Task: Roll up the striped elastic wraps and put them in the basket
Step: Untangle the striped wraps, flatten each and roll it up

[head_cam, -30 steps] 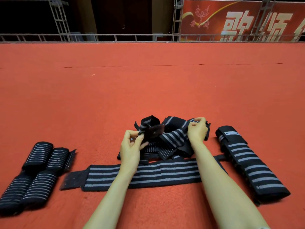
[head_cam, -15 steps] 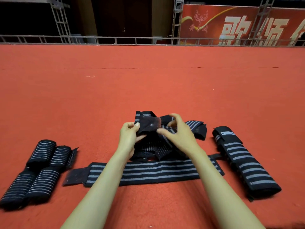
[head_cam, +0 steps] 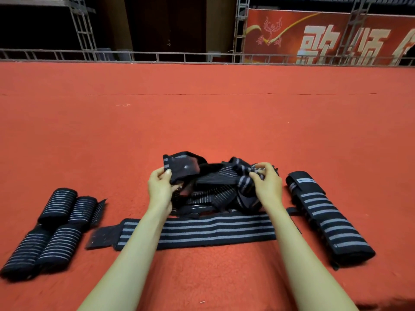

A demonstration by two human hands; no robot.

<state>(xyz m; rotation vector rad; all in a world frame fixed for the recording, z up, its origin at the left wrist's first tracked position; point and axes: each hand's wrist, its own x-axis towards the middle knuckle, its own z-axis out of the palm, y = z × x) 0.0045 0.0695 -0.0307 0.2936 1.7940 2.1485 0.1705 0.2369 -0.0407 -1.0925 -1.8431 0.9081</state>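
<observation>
A: Where is the wrap (head_cam: 179, 167)?
B: In the tangled pile (head_cam: 213, 194) on the red carpet (head_cam: 202, 122). Fingers of the left hand (head_cam: 160, 190) pinch its fuzzy end; fingers of the right hand (head_cam: 268, 187) pinch a stripy bit. No basket shows.
A: What now?
B: Pull gently, flatten the stretchy band, roll it tight.
</observation>
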